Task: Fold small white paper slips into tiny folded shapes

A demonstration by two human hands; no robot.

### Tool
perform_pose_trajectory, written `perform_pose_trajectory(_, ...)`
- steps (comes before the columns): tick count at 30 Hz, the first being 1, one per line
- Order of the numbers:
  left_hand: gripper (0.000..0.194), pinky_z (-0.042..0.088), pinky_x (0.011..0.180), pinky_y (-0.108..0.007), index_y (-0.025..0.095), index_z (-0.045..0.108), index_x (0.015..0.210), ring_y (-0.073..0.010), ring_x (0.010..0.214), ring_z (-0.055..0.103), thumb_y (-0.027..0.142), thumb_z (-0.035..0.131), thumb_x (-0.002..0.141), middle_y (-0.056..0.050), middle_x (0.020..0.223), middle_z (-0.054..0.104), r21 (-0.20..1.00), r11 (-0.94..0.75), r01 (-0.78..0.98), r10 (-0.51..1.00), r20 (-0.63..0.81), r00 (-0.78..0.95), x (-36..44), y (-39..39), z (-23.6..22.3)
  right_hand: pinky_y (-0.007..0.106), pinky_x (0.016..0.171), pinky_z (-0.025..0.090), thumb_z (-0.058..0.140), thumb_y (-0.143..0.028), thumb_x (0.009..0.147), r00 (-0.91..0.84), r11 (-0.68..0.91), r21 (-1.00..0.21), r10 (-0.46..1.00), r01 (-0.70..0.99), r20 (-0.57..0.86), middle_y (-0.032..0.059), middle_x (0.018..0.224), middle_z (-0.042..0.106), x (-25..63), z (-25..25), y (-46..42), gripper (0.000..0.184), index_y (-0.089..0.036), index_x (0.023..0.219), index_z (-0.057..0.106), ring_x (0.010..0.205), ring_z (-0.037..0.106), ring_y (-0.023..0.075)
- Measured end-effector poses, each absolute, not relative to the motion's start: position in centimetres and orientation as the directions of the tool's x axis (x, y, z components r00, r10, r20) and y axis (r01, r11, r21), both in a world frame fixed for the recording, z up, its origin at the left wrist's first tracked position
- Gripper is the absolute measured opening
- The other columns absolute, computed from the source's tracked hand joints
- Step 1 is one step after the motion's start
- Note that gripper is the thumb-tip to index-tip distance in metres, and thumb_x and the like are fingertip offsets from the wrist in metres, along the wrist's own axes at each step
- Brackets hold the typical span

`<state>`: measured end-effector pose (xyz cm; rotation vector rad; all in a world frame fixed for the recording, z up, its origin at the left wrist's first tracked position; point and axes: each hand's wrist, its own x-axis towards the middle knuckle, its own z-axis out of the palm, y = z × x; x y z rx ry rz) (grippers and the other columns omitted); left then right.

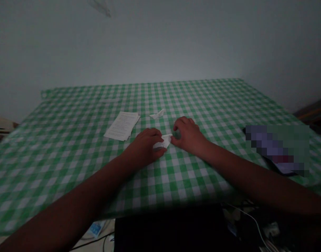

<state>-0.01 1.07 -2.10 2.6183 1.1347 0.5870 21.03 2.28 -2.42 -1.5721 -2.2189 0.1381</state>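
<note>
A small folded piece of printed paper (pixel 165 140) lies at the middle of the table, with my left hand (pixel 143 145) closed on its left part. The fingers rest over the paper's far side and the thumb along its near side, hiding some of it. At the paper's right tip is my right hand (pixel 189 134), its fingers curved and apart from the thumb. That thumb is close to the tip; I cannot tell whether it touches. Just beyond my hands sits another folded paper shape (pixel 157 114), like a little boat. A stack of printed sheets (pixel 121 126) lies left of it.
A green-and-white checked cloth (pixel 192 99) covers the table, which stands by a plain wall (pixel 160 42). At the right lies a dark-edged flat device (pixel 276 150), partly blurred by pixel blocks. Cables (pixel 255 220) and clutter show below the near edge.
</note>
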Motion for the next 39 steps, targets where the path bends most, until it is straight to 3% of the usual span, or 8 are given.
perform_pose_trajectory(8, 0.025, 0.046, 0.100, -0.044, 0.020, 0.072, 0.104, -0.0243, 0.109, 0.058, 0.033, 0.068, 0.084, -0.007, 0.119, 0.063, 0.357, -0.664, 0.658, 0.744, 0.220, 0.631, -0.5, 1.0, -1.9, 0.041, 0.081, 0.045, 0.064, -0.031, 0.078, -0.297, 0.392, -0.370, 0.910, 0.842, 0.288, 0.0082, 0.109, 0.057, 21.7, -2.5, 2.7, 0.021, -0.022, 0.093, 0.053, 0.102, 0.051, 0.0280)
perform_pose_trajectory(16, 0.023, 0.045, 0.103, -0.043, 0.019, 0.072, 0.106, -0.0229, 0.112, 0.058, 0.026, 0.062, 0.087, -0.009, 0.119, 0.061, 0.369, -0.695, 0.617, 0.711, 0.233, 0.663, -0.6, 0.8, -2.0, 0.049, 0.090, 0.043, 0.069, -0.041, 0.076, -0.464, 0.520, -0.368, 0.854, 0.771, 0.236, 0.0112, 0.127, 0.051, 20.3, -2.1, 0.3, 0.036, -0.022, 0.103, 0.054, 0.116, 0.046, 0.0321)
perform_pose_trajectory(33, 0.025, 0.045, 0.105, -0.043, 0.021, 0.069, 0.109, -0.0233, 0.114, 0.058, 0.028, 0.064, 0.086, -0.007, 0.121, 0.062, 0.402, -0.673, 0.621, 0.730, 0.224, 0.646, -0.7, 1.0, -2.2, 0.044, 0.084, 0.044, 0.069, -0.034, 0.072, -0.290, 0.388, -0.400, 0.914, 0.830, 0.284, 0.0078, 0.113, 0.055, 21.5, -3.2, 2.9, 0.029, -0.023, 0.093, 0.053, 0.103, 0.050, 0.0280)
perform_pose_trajectory(39, 0.033, 0.046, 0.102, -0.042, 0.019, 0.058, 0.112, -0.0233, 0.112, 0.057, 0.029, 0.068, 0.082, -0.008, 0.117, 0.062, 0.425, -0.650, 0.630, 0.750, 0.230, 0.619, -0.7, 1.1, -2.0, 0.043, 0.083, 0.044, 0.068, -0.036, 0.073, -0.354, 0.437, -0.371, 0.895, 0.820, 0.272, 0.0083, 0.115, 0.054, 20.8, -2.7, 1.8, 0.030, -0.023, 0.095, 0.052, 0.105, 0.048, 0.0284)
